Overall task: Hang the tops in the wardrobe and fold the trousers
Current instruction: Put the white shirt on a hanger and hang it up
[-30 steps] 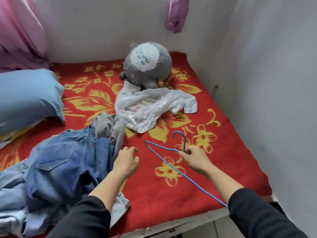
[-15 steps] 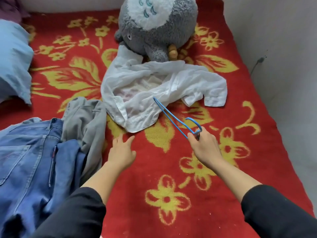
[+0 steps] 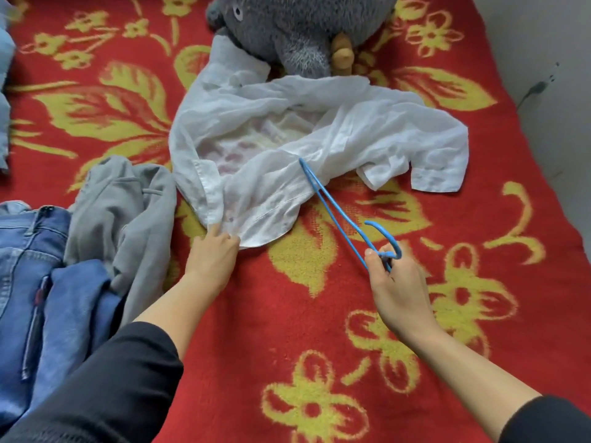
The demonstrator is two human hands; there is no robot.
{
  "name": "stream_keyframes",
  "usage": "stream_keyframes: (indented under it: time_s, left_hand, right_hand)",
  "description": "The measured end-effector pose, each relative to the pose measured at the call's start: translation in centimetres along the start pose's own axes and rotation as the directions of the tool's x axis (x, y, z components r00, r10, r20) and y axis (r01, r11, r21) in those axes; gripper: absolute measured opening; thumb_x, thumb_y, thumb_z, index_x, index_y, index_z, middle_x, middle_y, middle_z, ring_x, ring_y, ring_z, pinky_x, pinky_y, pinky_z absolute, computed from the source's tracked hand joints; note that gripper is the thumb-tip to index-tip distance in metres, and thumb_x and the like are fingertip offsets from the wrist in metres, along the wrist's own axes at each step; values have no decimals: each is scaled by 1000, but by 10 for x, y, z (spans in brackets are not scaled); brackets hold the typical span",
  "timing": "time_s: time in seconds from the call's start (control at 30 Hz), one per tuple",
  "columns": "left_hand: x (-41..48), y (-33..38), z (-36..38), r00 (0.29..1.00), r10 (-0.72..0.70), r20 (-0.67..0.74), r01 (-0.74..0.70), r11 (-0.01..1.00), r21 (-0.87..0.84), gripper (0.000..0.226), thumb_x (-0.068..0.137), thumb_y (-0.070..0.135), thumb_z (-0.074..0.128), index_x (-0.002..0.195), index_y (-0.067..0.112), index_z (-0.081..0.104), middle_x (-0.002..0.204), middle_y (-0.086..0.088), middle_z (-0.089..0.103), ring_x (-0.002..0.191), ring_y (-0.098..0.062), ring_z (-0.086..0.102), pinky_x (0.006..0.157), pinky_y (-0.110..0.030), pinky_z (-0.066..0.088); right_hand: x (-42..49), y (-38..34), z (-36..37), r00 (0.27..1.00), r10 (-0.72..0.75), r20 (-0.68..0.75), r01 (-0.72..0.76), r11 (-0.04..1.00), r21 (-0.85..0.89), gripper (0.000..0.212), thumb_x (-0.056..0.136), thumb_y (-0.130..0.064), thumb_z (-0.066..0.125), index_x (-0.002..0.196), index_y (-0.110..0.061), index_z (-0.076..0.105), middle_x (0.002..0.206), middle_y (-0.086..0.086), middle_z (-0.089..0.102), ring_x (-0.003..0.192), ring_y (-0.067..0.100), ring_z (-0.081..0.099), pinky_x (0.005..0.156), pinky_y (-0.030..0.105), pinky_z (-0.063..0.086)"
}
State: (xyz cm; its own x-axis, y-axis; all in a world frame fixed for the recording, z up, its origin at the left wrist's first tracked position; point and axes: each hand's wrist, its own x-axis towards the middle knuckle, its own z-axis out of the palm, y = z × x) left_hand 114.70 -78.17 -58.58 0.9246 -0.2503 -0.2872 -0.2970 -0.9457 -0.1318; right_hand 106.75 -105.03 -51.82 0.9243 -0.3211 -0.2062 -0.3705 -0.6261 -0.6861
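Taking the Shirt Hem, Hanger in Hand

Pinching the near hem of the white shirt (image 3: 287, 132) with the left grip (image 3: 212, 260), thumb and curled fingers closed on the edge of the cloth. Clasping the blue wire hanger (image 3: 333, 212) in the right grip (image 3: 399, 289), fingers wrapped round the neck just under the hook, with the far tip laid on the shirt's near side. Lying crumpled and spread on the red flowered blanket (image 3: 319, 330) of the bed, that shirt, with its far end tucked against the grey plush toy (image 3: 297, 27). Heaped just left of the shirt and touching it, a grey garment (image 3: 128, 199). Beside that, at the left edge and touching the grey cloth, blue jeans (image 3: 38, 282). Reaching in from below, both forearms bare, with black sleeves ending short of the wrists.
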Motion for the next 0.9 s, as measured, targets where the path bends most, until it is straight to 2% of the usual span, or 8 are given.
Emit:
stream_keyframes:
  time_s: [0.07,0.17,0.3,0.43,0.6,0.77,0.83,0.9]
  left_hand:
    - [-13,-9,-3,1000,25,-8,-26,982,-185,18,83,0,49,88,17,55,90,-4,63,112,-26,50,79,-43,42]
    - [-39,-14,-12,987,153,58,-116,903,-414,14,86,10,39,80,22,33,84,-6,57,84,-33,56,67,-40,43]
    - [-95,-7,-34,971,235,33,-181,821,-542,8,87,27,33,79,24,31,72,3,48,69,-28,51,63,-43,46]
    - [-151,2,-66,980,152,-125,-197,776,-599,54,92,53,29,55,15,35,52,4,38,58,-11,42,58,-30,37]
    - [-201,-2,-119,932,156,-328,-343,679,-650,38,74,18,52,44,16,28,46,6,27,55,-9,30,53,-17,24]
    - [-241,-26,-187,851,299,-433,-518,619,-590,24,63,11,43,46,16,27,49,4,31,58,-11,30,56,-6,21]
    - [-254,-37,-213,819,307,-485,-562,601,-569,24,63,8,43,47,17,26,51,6,29,59,-8,29,55,-7,20]
    - [-266,-47,-237,804,263,-533,-573,581,-577,30,61,0,46,47,16,26,54,10,25,60,-4,27,54,-7,21]
  right_hand:
    - [-2,-10,0,1000,4,-6,-4,999,36,37,95,-24,52,63,-21,35,54,-7,39,55,16,38,57,36,23]
    - [-9,-30,-6,1000,12,-21,-10,997,77,38,96,-22,51,62,-21,37,53,-5,42,55,19,43,58,38,29]
    - [-26,-57,-17,1000,15,-20,-12,994,110,36,95,-19,51,62,-18,37,51,-5,42,52,9,44,55,36,26]
    - [-47,-80,-27,999,40,-14,-38,992,123,34,89,-19,55,62,-14,34,50,-6,38,50,12,37,52,32,24]
    - [-86,-127,-34,983,-24,184,0,992,127,18,77,-8,61,86,-11,46,64,0,48,58,17,42,56,34,35]
    - [-119,-193,-40,850,-153,504,75,982,171,74,70,3,66,134,-29,44,62,-4,44,45,4,39,48,16,34]
    - [-129,-219,-44,779,-185,599,42,969,244,69,70,8,69,132,-19,54,59,-8,44,40,1,37,45,10,32]
    - [-139,-246,-49,732,-229,642,39,954,297,37,76,11,67,108,-8,66,42,-15,42,34,0,36,40,8,29]
